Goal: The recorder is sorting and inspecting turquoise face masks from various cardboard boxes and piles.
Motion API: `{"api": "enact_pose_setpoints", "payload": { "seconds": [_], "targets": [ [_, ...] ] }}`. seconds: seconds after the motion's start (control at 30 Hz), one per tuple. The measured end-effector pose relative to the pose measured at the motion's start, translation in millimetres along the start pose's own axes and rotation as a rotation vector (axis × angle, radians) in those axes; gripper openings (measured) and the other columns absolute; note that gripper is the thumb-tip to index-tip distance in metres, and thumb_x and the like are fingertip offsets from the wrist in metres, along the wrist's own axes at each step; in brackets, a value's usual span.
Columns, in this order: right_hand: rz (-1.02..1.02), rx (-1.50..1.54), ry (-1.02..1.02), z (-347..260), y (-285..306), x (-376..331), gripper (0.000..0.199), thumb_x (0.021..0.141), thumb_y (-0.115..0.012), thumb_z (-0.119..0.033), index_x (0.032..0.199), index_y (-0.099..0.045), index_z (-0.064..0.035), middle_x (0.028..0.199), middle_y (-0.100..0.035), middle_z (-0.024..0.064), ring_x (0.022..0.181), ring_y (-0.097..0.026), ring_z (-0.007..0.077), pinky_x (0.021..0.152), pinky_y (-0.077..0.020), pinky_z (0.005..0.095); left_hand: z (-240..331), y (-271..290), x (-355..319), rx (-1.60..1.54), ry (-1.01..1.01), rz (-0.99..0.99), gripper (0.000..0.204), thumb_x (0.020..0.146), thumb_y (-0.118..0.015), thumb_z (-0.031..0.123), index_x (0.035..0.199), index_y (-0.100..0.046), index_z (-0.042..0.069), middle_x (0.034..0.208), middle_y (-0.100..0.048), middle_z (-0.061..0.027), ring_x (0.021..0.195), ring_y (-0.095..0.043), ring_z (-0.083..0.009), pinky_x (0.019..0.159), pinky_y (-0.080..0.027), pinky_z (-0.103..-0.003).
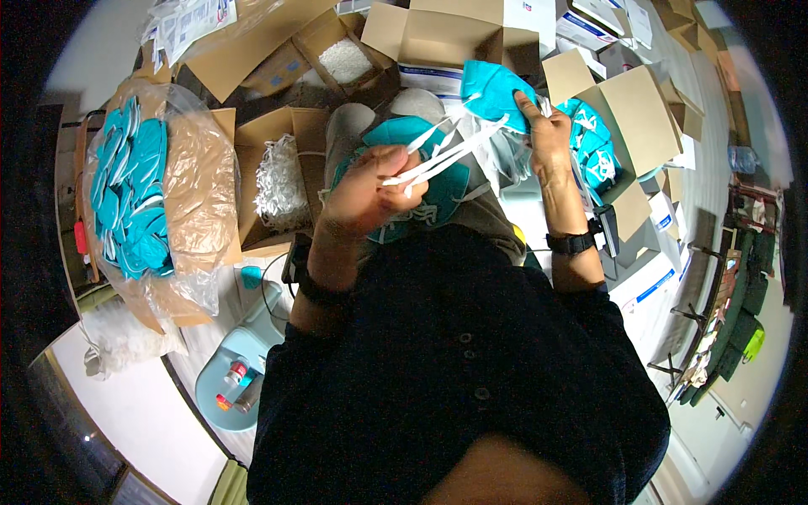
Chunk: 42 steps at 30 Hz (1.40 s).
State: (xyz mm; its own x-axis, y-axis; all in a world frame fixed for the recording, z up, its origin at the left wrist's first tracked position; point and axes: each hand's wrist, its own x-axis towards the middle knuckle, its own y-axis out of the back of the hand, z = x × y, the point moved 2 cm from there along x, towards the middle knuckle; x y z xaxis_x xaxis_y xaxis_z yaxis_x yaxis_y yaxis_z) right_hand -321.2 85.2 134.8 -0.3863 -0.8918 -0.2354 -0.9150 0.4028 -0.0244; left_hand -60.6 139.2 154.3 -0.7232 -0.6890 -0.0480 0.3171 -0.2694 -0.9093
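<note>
My right hand (pixel 549 141) grips a teal folded face mask (pixel 495 91) by its edge, thumb on top, holding it up in front of my knees. White elastic straps (pixel 459 154) stretch from that mask to my left hand (pixel 364 192), whose fingers are closed round them. More teal masks (pixel 442 198) with white straps lie in a pile on my lap, partly hidden by my left hand. Just beyond my right wrist, an open cardboard box (pixel 637 118) holds several teal masks (pixel 593 147) with their straps.
At the left, a plastic-lined box holds a heap of teal masks (pixel 135 194). Beside it, another carton contains loose white strips (pixel 279 181). Several open cartons (pixel 459 38) stand ahead. A light-blue stool (pixel 220 362) carrying a bottle (pixel 233 380) is at lower left.
</note>
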Motion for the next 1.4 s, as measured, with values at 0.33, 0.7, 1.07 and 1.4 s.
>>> {"api": "enact_pose_setpoints", "payload": {
  "seconds": [0.33, 0.7, 1.07, 1.4],
  "targets": [
    [0.084, -0.020, -0.067, 31.7, 21.5, 16.2, 0.017, 0.082, -0.071, -0.026, 0.076, -0.068, -0.0107, 0.064, -0.060, -0.0046, 0.043, -0.041, 0.0042, 0.039, -0.0253, 0.0215, -11.1, 2.8, -3.1, 0.447, 0.293, 0.248, 0.016, 0.090, -0.051, 0.017, 0.076, -0.055, 0.012, 0.058, -0.037, 0.0093, 0.046, -0.030, -0.0024, 0.043, -0.020, -0.021],
    [-0.782, -0.033, 0.199, -20.7, -39.8, -51.8, 0.029, 0.091, -0.059, -0.018, 0.117, -0.062, -0.0063, 0.109, -0.065, 0.0008, 0.091, -0.058, 0.0094, 0.082, -0.0445, 0.0217, -10.7, 9.3, 7.8, 0.641, 0.320, 0.374, 0.028, 0.089, -0.058, 0.026, 0.072, -0.064, 0.004, 0.052, -0.038, 0.0080, 0.044, -0.030, -0.0029, 0.044, -0.021, -0.022],
    [-1.049, -0.225, 0.111, -18.5, -53.5, -53.8, 0.021, 0.083, -0.071, -0.019, 0.095, -0.068, -0.0017, 0.085, -0.067, 0.0002, 0.079, -0.054, 0.0062, 0.076, -0.0450, 0.0239, -0.5, 6.2, 6.8, 0.818, 0.221, 0.339, 0.029, 0.088, -0.060, 0.031, 0.077, -0.069, 0.005, 0.057, -0.042, 0.0094, 0.048, -0.031, -0.0014, 0.046, -0.020, -0.020],
    [-0.739, -0.038, -0.034, -12.4, -56.9, -53.2, 0.018, 0.084, -0.070, -0.014, 0.098, -0.065, -0.0037, 0.088, -0.065, -0.0018, 0.078, -0.055, 0.0062, 0.074, -0.0446, 0.0223, -15.0, 8.9, 36.3, 0.813, 0.014, 0.374, 0.030, 0.094, -0.052, 0.029, 0.071, -0.055, 0.008, 0.055, -0.034, 0.0090, 0.048, -0.028, -0.0032, 0.046, -0.020, -0.022]
  ]
}}
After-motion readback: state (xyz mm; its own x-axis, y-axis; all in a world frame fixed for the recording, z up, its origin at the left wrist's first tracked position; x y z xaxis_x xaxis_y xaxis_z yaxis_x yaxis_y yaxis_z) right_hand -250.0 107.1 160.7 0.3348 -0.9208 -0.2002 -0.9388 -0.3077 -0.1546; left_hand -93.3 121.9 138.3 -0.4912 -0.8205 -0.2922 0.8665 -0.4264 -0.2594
